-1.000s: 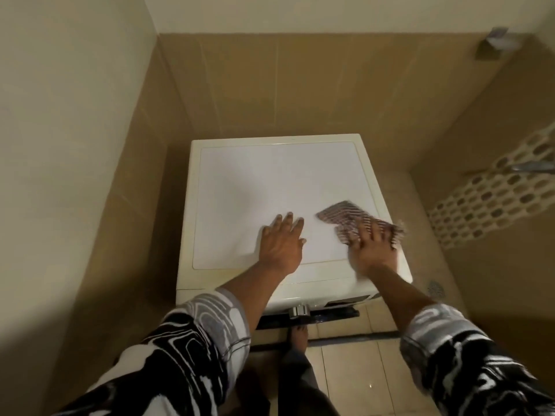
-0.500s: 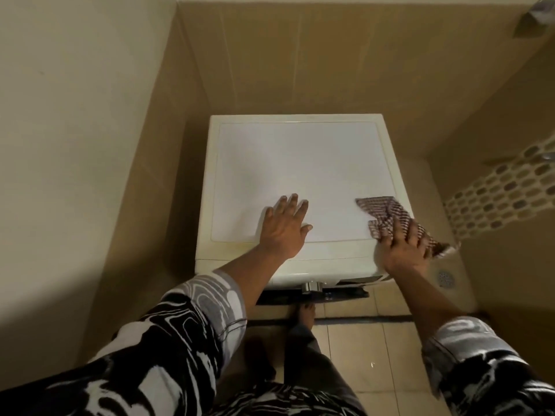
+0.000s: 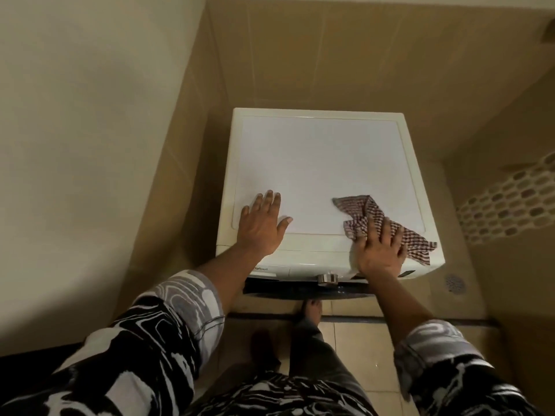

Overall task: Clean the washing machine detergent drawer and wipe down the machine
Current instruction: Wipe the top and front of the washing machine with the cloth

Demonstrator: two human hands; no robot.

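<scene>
A white front-loading washing machine (image 3: 318,163) stands in a tiled corner, seen from above. My left hand (image 3: 262,225) lies flat on the near left part of its top, fingers straight and spread. My right hand (image 3: 380,249) presses a brown-and-white checked cloth (image 3: 359,210) flat onto the near right edge of the top, fingers straight. The cloth spreads out beyond the hand to the left and right. A chrome dial (image 3: 328,278) and the dark door rim show on the front just below the edge. The detergent drawer front is not clearly visible.
Beige tiled walls close in at the left and behind the machine. A mosaic tile band (image 3: 507,205) runs along the right wall. A round floor drain (image 3: 455,283) sits right of the machine. My bare foot (image 3: 312,310) stands on the floor tiles in front.
My right hand has slid the cloth along the near right edge of the top, and the cloth now lies more spread out. My left hand has shifted left on the top. My head has moved back.
</scene>
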